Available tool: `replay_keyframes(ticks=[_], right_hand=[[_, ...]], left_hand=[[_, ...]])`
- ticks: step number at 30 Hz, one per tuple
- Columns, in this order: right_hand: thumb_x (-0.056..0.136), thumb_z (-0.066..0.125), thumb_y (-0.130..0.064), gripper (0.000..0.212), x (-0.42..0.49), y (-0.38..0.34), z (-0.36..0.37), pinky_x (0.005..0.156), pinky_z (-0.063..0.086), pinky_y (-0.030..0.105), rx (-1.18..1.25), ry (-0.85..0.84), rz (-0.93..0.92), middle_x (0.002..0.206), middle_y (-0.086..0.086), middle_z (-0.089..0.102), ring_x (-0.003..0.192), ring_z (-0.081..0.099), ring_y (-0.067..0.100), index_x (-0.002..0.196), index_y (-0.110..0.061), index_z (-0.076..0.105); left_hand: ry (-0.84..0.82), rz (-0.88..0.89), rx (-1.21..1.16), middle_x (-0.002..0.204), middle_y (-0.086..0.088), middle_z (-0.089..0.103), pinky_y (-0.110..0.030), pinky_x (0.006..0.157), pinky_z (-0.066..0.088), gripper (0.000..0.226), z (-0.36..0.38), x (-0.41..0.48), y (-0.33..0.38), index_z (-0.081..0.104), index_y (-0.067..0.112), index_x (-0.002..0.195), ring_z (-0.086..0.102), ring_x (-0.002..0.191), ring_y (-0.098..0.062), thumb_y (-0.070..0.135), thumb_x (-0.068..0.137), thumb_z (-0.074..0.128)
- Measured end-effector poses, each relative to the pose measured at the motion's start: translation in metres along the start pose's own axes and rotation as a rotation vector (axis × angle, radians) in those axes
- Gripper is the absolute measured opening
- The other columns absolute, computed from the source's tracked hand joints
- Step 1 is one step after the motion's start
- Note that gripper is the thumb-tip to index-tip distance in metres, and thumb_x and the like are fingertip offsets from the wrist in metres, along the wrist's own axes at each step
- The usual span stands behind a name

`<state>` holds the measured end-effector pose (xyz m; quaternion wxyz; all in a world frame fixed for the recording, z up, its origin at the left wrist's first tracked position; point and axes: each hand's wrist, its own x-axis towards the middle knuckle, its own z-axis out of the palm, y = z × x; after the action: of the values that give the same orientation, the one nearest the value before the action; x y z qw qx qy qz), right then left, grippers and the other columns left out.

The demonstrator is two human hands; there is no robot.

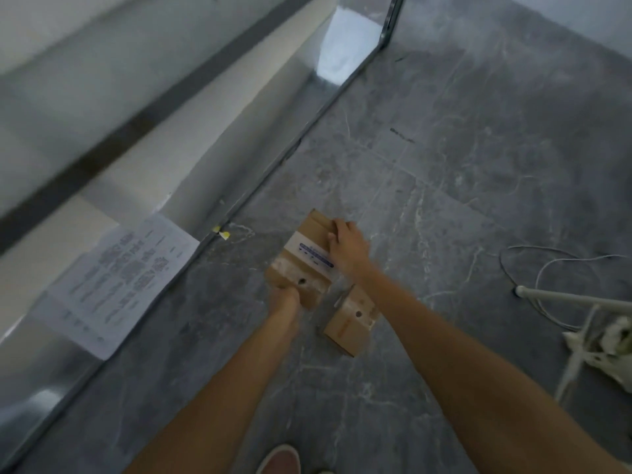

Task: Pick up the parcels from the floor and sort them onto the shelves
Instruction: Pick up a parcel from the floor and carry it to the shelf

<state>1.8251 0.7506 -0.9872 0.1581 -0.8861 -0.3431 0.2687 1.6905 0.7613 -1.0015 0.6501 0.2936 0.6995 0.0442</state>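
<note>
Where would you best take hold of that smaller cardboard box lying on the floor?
Take the smaller box by its two long sides, coming from above. It lies flat on the floor with its top clear, and looks narrow enough for one hand, though the larger box held just above partly crowds its far end.

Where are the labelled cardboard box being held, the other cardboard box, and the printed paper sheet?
Labelled brown cardboard box (302, 256): head view, top face.
Second brown cardboard box (352, 323): head view, top face.
White printed paper sheet (119, 278): head view, centre.

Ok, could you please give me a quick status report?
Left hand and right hand both grip labelled parcel. Second parcel on floor beside it. Nothing blocking.
</note>
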Motion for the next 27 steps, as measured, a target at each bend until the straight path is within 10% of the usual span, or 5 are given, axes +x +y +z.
replay_keyframes(ticks=[5,11,17,23,27], right_hand=[[0.099,0.036,-0.015,0.033,-0.068,-0.078,-0.145,0.09,0.037,0.024,0.272,0.109,0.07,0.127,0.016,0.044,0.112,0.049,0.03,0.13,-0.007,0.045],[0.098,0.038,-0.012,0.038,-0.157,-0.168,-0.346,0.102,0.04,0.035,0.496,0.28,0.15,0.132,0.016,0.053,0.119,0.052,0.029,0.135,-0.008,0.047],[0.097,0.038,-0.01,0.035,-0.234,-0.272,-0.506,0.096,0.045,0.036,0.596,0.393,0.084,0.122,0.017,0.06,0.111,0.057,0.029,0.128,-0.003,0.053],[0.097,0.037,-0.012,0.042,-0.306,-0.326,-0.594,0.103,0.043,0.04,0.693,0.427,0.07,0.134,0.015,0.054,0.117,0.054,0.028,0.138,-0.006,0.043],[0.097,0.038,-0.012,0.039,-0.345,-0.342,-0.621,0.063,0.042,0.012,0.797,0.474,0.023,0.116,0.006,0.056,0.079,0.052,0.003,0.135,-0.008,0.047]], left_hand=[[0.013,0.164,0.049,0.129,-0.019,0.057,-0.041,0.099,0.046,0.039,-0.037,-0.148,0.092,0.049,0.004,0.13,0.055,0.116,-0.035,0.005,0.095,0.032],[-0.132,0.499,0.045,0.091,-0.003,0.07,-0.018,0.057,0.051,0.031,-0.08,-0.353,0.226,0.064,0.014,0.109,0.062,0.073,-0.011,0.009,0.096,0.037],[-0.153,0.541,-0.015,0.123,-0.021,0.062,-0.045,0.096,0.049,0.036,-0.108,-0.524,0.325,0.057,0.007,0.126,0.061,0.106,-0.035,0.009,0.096,0.037],[-0.167,0.675,0.036,0.125,-0.012,0.062,-0.042,0.098,0.049,0.04,-0.141,-0.633,0.372,0.052,0.009,0.132,0.061,0.109,-0.028,0.005,0.095,0.036],[-0.179,0.774,0.048,0.126,-0.012,0.061,-0.045,0.099,0.047,0.04,-0.16,-0.682,0.389,0.052,0.013,0.132,0.059,0.112,-0.029,0.008,0.096,0.034]])
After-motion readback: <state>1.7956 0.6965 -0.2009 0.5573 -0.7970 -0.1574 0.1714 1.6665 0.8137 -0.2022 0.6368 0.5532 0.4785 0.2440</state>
